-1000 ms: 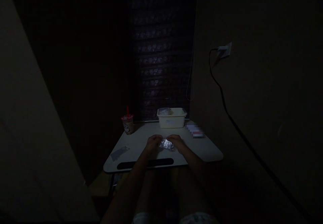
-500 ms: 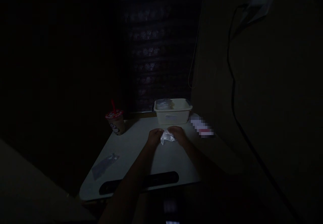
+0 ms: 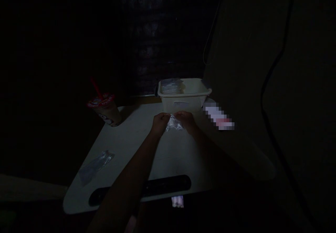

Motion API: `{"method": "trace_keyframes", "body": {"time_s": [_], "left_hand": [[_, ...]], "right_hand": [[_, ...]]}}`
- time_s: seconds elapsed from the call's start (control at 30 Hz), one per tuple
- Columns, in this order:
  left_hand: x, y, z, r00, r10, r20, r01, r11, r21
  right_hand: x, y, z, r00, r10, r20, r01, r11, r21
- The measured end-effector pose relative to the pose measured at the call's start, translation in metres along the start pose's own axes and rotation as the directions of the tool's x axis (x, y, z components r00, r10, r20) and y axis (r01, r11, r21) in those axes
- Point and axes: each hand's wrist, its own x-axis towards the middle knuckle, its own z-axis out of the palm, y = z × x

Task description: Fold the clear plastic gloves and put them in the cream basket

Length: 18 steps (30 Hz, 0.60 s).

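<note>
The room is very dark. Over the middle of a small white table point(image 3: 136, 145), my left hand point(image 3: 159, 123) and my right hand point(image 3: 185, 120) pinch the two sides of a small clear plastic bag point(image 3: 174, 123). Fingers of both hands are closed on it. What is inside the bag cannot be made out. Just behind my hands stands a white plastic tub point(image 3: 184, 95) with more clear plastic point(image 3: 171, 85) lying in its left end.
A cup with a red lid and straw point(image 3: 103, 109) stands at the table's back left. Another clear plastic bag point(image 3: 96, 162) lies front left. A dark slot point(image 3: 147, 188) runs along the front edge. A blurred flat item point(image 3: 219, 118) lies right of the tub. A wall with a cable point(image 3: 273, 96) is at right.
The view has tilted down and closer to the table. My hands have carried the bag away from me, up to just in front of the tub.
</note>
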Motion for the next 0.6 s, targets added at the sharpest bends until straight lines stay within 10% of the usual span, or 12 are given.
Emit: {"method": "trace_keyframes", "body": {"time_s": [0.6], "left_hand": [[-0.0031, 0.0026, 0.0006, 1.000, 0.004, 0.016, -0.005, 0.997, 0.073]], "right_hand": [[-0.0020, -0.0010, -0.0037, 0.998, -0.064, 0.011, 0.065, 0.976, -0.207]]}}
